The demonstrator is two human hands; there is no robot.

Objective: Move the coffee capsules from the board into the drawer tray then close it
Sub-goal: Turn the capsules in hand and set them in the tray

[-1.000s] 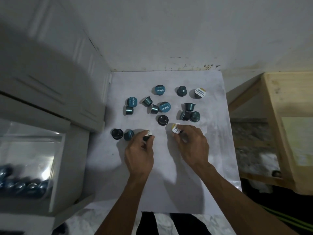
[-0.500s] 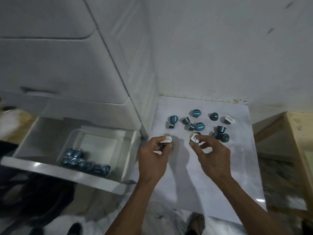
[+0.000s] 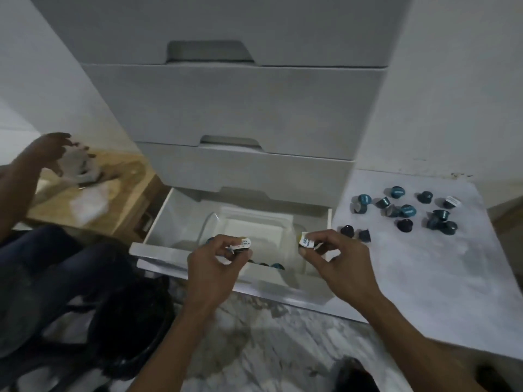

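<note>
My left hand (image 3: 218, 261) pinches a white-lidded coffee capsule (image 3: 242, 244) above the front of the open bottom drawer (image 3: 226, 264). My right hand (image 3: 336, 257) grips another white-lidded capsule (image 3: 305, 240) over the drawer's right side. Inside the drawer sits a clear plastic tray (image 3: 254, 227); a few teal capsules (image 3: 276, 265) show at its near edge, mostly hidden by my left hand. On the white board (image 3: 418, 273) to the right lie several teal and dark capsules (image 3: 407, 211), one with a white lid (image 3: 452, 201).
The white drawer unit (image 3: 240, 108) rises behind, its upper drawers shut. At the left another person's hand (image 3: 48, 149) reaches over a wooden surface (image 3: 113, 193), with their dark trousers (image 3: 51, 273) below. Marble floor (image 3: 254, 335) lies under my arms.
Both hands lifted a white-lidded capsule each off the board and carried them left over the open drawer. The view swung left onto the drawer unit.
</note>
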